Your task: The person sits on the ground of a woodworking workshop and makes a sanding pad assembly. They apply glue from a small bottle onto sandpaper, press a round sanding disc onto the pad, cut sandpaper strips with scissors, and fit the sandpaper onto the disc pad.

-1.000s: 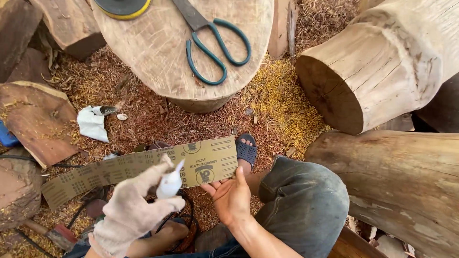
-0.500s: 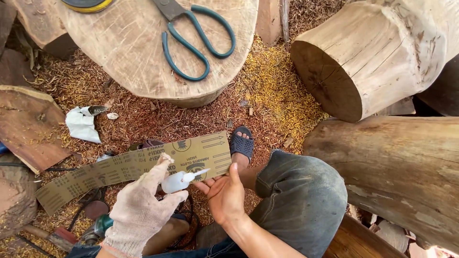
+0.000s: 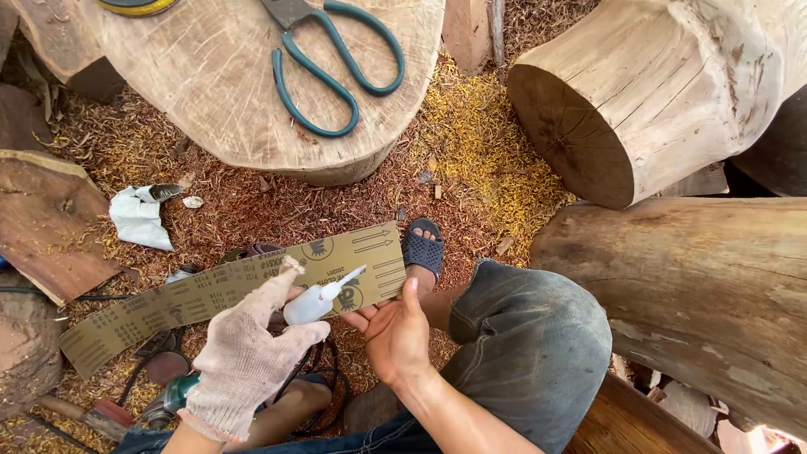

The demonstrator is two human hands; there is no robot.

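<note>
— What sort of place?
— Woodworking yard or rough carving workshop, open ground underfoot.
— Shown by what?
— Thick layer of wood shavings (image 3: 471,143) over the floor, heavy cut logs (image 3: 647,92) lying about, a sawn stump slab (image 3: 227,84) serving as bench.
— Tools too?
— Large teal-handled scissors (image 3: 336,59) on that slab, long strip of sandpaper (image 3: 210,294), green power tool (image 3: 168,402) with cable among the chips.

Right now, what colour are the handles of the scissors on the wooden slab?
Dark teal green; the scissors show best in the head view, lying on the slab.
</note>
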